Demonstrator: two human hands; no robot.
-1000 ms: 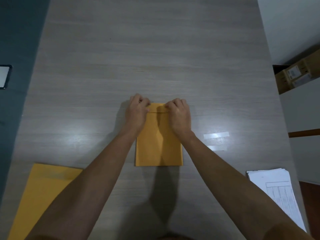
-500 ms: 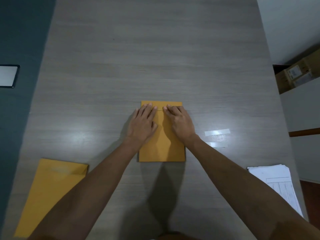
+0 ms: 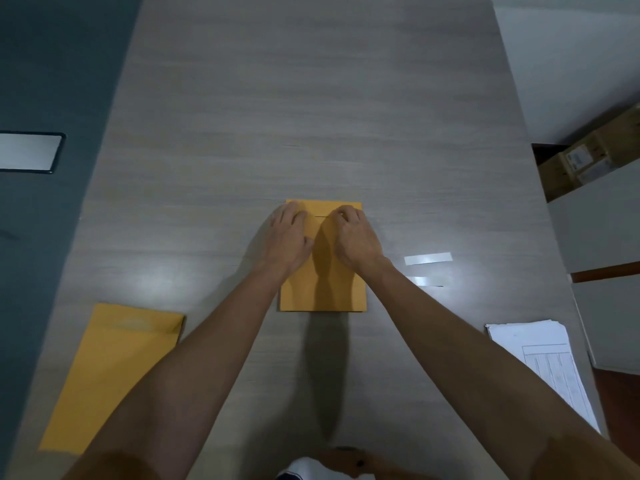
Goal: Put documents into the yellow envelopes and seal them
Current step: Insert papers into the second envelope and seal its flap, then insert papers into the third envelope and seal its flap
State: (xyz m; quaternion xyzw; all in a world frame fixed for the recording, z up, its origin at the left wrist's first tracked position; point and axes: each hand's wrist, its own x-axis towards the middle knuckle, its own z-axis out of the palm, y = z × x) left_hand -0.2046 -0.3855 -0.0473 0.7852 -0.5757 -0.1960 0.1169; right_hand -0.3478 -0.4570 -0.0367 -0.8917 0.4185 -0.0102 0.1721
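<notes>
A: Where is the envelope (image 3: 323, 268) being worked on?

B: It is laid flat at the middle of the desk (image 3: 311, 98), with its long axis running near to far. The folded flap is at the far end, and its edge can be seen as a thin dark line across the width.

A: And the hands?

B: Both are placed on that far end. The left hand (image 3: 289, 239) is pressed on the far-left corner, the right hand (image 3: 356, 237) on the far-right part. The fingers (image 3: 294, 211) of the left are laid nearly flat; those of the right are curled, the tips bearing down on the flap. Nothing is gripped by either; the paper is only pressed.

A: What does the next move turn on?

B: Probably on the flap line lying crosswise under the fingertips of both hands, so that it can be smoothed outward to left and right. Neither hand is clearly the nearer.

A: What else is laid out?

B: A second envelope (image 3: 114, 372) is seen at the near left, a stack of printed sheets (image 3: 540, 355) at the near right, and two white strips (image 3: 428, 258) just right of the right wrist. Judged from this, more filling is still to be done.
</notes>
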